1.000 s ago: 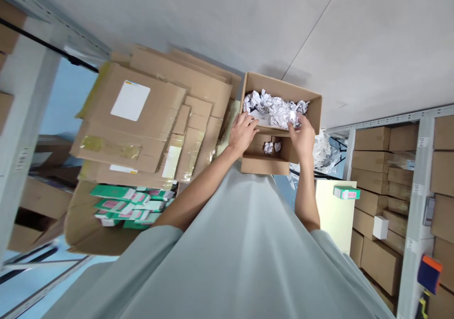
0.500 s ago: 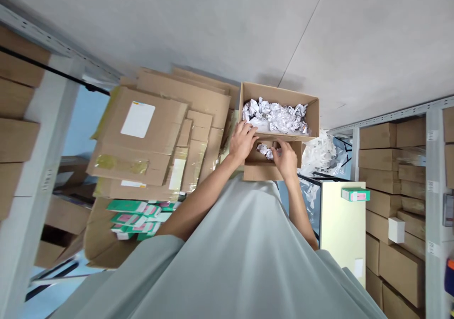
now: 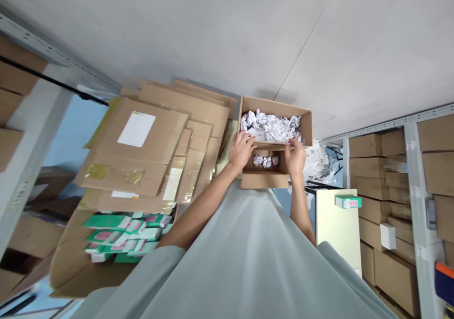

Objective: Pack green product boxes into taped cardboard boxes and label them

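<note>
Inside a small, open, brown cardboard box sit three crumpled white paper wads; just beyond stands a larger brown cardboard box holding more crumpled white paper; the hands are apart, left hand at its near left corner, right hand at its near right rim, either grip impossible to tell; flattened brown cardboard lies leftward.

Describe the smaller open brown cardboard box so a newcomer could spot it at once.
Start at the pale grey cloth garment filling the bottom centre. Above it, between the bare left hand and bare right hand, sits the smaller open brown cardboard box. Unlike the larger open brown cardboard box behind it, heaped with crumpled white paper, it shows just three crumpled white paper balls.
</note>
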The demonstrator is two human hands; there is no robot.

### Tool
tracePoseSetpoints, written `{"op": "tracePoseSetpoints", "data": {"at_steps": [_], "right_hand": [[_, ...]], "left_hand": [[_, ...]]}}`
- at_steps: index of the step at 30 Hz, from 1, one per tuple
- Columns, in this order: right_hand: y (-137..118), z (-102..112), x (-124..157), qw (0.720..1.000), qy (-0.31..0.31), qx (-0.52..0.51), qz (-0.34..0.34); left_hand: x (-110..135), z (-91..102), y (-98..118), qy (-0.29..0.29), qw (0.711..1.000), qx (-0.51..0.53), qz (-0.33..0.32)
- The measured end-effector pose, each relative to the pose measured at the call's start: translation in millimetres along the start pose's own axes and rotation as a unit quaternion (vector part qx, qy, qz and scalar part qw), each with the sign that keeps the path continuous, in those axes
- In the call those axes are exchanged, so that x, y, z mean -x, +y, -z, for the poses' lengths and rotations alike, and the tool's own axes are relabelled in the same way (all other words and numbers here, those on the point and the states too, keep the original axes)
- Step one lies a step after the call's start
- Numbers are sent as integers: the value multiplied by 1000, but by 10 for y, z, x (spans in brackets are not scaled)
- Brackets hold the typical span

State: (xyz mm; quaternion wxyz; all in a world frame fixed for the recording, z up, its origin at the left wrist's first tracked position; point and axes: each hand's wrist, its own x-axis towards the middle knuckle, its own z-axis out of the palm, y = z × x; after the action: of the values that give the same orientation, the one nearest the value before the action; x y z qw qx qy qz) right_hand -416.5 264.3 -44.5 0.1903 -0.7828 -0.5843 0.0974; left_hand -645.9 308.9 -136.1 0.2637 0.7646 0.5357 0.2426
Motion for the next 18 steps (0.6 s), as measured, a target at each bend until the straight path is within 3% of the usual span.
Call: {"op": "tracePoseSetpoints", "data": {"at_steps": [5, 9, 13, 16, 18], "right_hand": [[386, -55, 374, 993, 58, 43, -89], [677, -148, 645, 981, 26, 60, -184], [824, -234, 810, 975, -13, 31, -219], [856, -277, 927, 975, -28, 22, -219], [866, -291, 1019, 976, -34, 14, -213]], "left_hand": [[0, 23, 5, -11, 1000, -10, 1], [-18, 87, 6, -22, 1000, -2, -7], [91, 200, 45, -18, 1000, 10, -14], [352, 224, 62, 33, 998, 29, 38], [578, 181, 62, 57, 990, 50, 122]]}}
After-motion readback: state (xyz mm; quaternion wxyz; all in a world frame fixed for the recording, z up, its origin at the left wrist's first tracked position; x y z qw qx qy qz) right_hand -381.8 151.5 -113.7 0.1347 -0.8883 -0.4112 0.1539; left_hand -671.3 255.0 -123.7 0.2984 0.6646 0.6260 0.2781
